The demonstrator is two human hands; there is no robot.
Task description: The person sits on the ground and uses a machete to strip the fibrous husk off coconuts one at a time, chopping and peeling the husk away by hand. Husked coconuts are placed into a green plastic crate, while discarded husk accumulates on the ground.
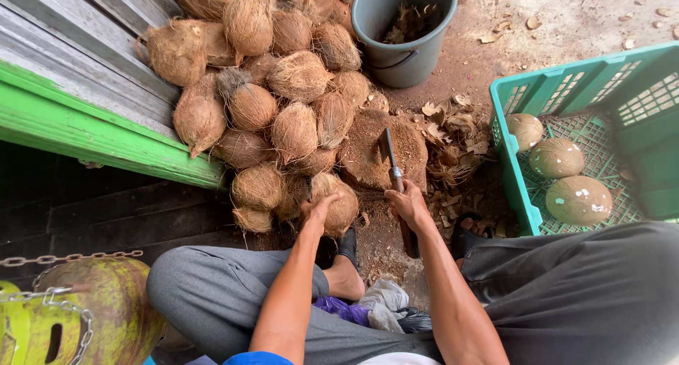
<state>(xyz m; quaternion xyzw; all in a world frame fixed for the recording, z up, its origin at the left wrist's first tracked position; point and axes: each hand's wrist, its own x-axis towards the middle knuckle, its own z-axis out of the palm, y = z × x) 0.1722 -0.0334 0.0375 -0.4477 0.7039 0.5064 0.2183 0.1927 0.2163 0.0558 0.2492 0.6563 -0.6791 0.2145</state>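
We see a big heap of husked brown coconuts (276,89) piled against the grey plank wall (85,32) with its green ledge (92,128). To the right stands a green plastic crate (601,89) holding three trimmed, smooth coconuts (578,200). A grey bucket (403,25) with husk scraps sits behind the heap. Between heap and crate lies a round wooden chopping block (368,153), dusted with fibre, and husk chips (453,146) are scattered beside it. Our left hand (318,211) grips a hairy coconut (341,204) at the near edge of the heap. Our right hand (409,204) is clenched around the handle of a cleaver (388,149), its blade resting over the block.
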